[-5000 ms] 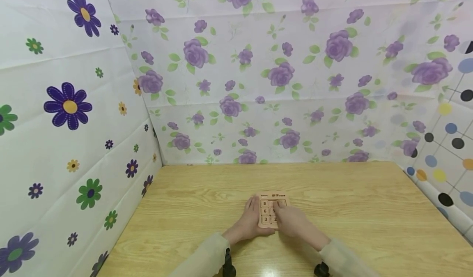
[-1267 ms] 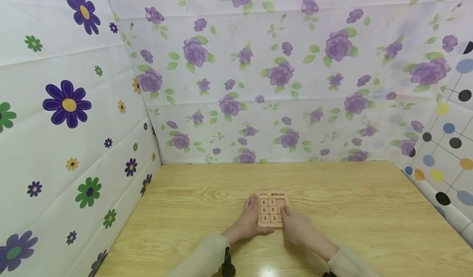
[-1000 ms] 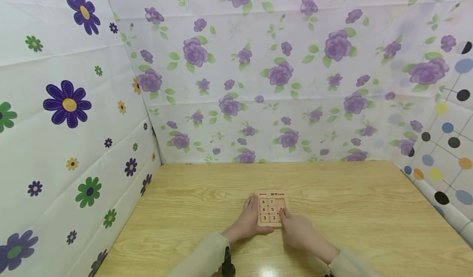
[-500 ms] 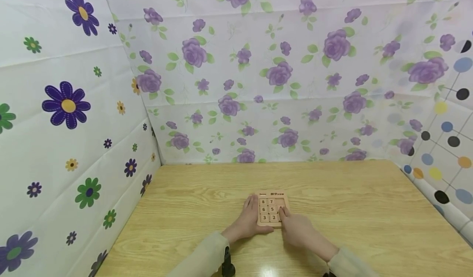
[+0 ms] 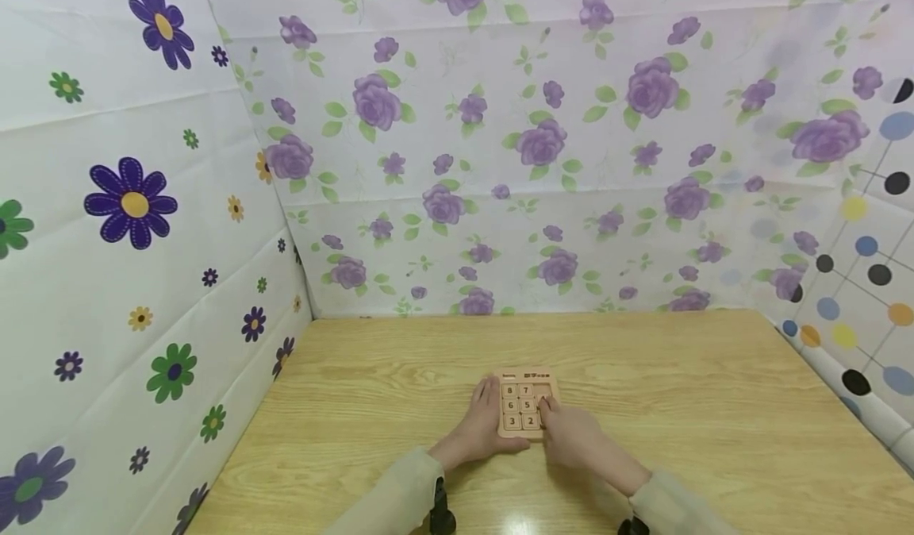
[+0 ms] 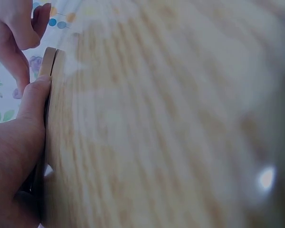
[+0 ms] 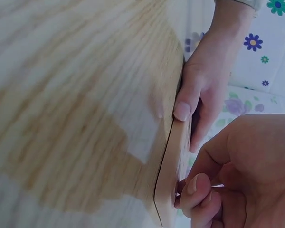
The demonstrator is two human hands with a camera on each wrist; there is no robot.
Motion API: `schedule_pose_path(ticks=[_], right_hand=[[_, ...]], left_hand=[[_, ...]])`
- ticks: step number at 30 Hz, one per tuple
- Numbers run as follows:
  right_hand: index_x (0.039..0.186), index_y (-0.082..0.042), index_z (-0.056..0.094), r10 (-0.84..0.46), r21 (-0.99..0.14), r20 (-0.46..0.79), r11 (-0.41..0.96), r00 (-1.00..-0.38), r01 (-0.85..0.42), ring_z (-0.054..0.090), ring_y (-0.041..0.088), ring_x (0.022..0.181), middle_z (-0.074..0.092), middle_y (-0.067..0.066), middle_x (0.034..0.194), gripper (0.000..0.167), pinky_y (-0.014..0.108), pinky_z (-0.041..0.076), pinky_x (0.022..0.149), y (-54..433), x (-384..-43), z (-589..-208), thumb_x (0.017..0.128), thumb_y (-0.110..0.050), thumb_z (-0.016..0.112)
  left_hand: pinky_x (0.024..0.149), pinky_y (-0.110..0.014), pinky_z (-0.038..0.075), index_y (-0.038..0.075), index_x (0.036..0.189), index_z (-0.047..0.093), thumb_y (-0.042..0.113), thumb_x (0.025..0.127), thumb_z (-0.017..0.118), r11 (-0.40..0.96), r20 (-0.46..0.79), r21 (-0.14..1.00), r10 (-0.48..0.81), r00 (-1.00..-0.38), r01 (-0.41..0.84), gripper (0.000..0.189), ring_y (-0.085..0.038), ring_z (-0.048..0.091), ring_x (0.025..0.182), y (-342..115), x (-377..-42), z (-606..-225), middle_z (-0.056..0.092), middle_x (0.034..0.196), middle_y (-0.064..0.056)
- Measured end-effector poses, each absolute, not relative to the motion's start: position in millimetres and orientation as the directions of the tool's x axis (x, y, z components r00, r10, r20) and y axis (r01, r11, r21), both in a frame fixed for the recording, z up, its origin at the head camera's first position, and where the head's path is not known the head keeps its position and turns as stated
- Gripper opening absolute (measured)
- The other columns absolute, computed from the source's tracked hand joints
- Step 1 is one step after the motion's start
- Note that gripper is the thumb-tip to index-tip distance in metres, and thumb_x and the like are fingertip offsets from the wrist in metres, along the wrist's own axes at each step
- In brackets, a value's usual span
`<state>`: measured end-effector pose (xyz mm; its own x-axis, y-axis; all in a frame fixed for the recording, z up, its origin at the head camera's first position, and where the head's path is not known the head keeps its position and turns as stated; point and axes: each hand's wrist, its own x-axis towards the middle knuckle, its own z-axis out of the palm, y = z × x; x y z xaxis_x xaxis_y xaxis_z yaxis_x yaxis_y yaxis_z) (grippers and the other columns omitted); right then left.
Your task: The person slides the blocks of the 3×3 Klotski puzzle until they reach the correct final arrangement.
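Near side: pale sleeves point(image 5: 393, 491) come in over the bench point(image 5: 393, 376). Left hand point(image 5: 478, 432): fingers straight along the puzzle board's point(image 5: 517, 376) left edge, thumb along its near edge, so grip not clenched. Right hand point(image 5: 571, 436): fingers curled, fingertips on the right column; can't tell if grip pinches a tile. Board lies flat, about midway between bench left/right edges, well short of far edge. Visible tiles point(image 5: 527, 405), near to far: 3-2, 6-5, 8-7. Rose-print cloth point(image 5: 457, 162) beyond bench far edge.
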<state>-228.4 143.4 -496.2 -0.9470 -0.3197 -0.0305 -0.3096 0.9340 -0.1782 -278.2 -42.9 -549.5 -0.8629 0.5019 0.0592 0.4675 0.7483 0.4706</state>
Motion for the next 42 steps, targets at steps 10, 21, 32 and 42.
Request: schedule_pose_path(ticks=[10, 21, 32, 42], right_hand=[[0.137, 0.009, 0.046, -0.319, -0.254, -0.033, 0.919, -0.947, -0.301, 0.064, 0.028, 0.082, 0.049, 0.028, 0.14, 0.053, 0.036, 0.057, 0.059, 144.8, -235.4, -494.9, 0.09, -0.011, 0.06], [0.137, 0.01, 0.046, -0.308, -0.253, -0.013, 0.921, -0.951, -0.295, 0.063, 0.026, 0.079, 0.048, 0.028, 0.14, 0.055, 0.037, 0.057, 0.063, 145.3, -243.0, -498.5, 0.088, -0.01, 0.06], [0.138, 0.008, 0.046, -0.322, -0.23, 0.001, 0.921, -0.947, -0.314, 0.054, 0.017, 0.065, 0.05, 0.026, 0.14, 0.051, 0.028, 0.044, 0.048, 147.3, -243.0, -501.3, 0.091, -0.011, 0.056], [0.14, 0.005, 0.045, -0.338, -0.22, 0.012, 0.917, -0.941, -0.332, 0.046, 0.014, 0.055, 0.049, 0.026, 0.141, 0.057, 0.026, 0.039, 0.043, 149.4, -233.9, -495.3, 0.088, -0.012, 0.058]], left_hand=[[0.122, -0.046, 0.02, -0.012, 0.15, 0.004, 0.059, 0.074, 0.076, 0.743, 0.055, 0.484, 0.502, -0.863, 0.463, 0.127, -0.04, 0.008, 0.149, -42.6, -278.3, -548.1, 0.01, 0.158, -0.03], [0.121, -0.048, 0.021, -0.012, 0.15, 0.003, 0.059, 0.074, 0.075, 0.731, 0.058, 0.495, 0.512, -0.857, 0.47, 0.127, -0.04, 0.007, 0.149, -43.3, -279.0, -548.0, 0.009, 0.158, -0.03], [0.121, -0.047, 0.021, -0.011, 0.15, 0.003, 0.06, 0.075, 0.074, 0.739, 0.053, 0.487, 0.507, -0.86, 0.466, 0.126, -0.039, 0.007, 0.149, -42.9, -277.8, -549.5, 0.009, 0.159, -0.029], [0.121, -0.047, 0.021, -0.011, 0.151, 0.002, 0.061, 0.075, 0.073, 0.744, 0.045, 0.482, 0.506, -0.861, 0.463, 0.126, -0.039, 0.007, 0.149, -43.2, -279.0, -549.5, 0.008, 0.159, -0.029]])
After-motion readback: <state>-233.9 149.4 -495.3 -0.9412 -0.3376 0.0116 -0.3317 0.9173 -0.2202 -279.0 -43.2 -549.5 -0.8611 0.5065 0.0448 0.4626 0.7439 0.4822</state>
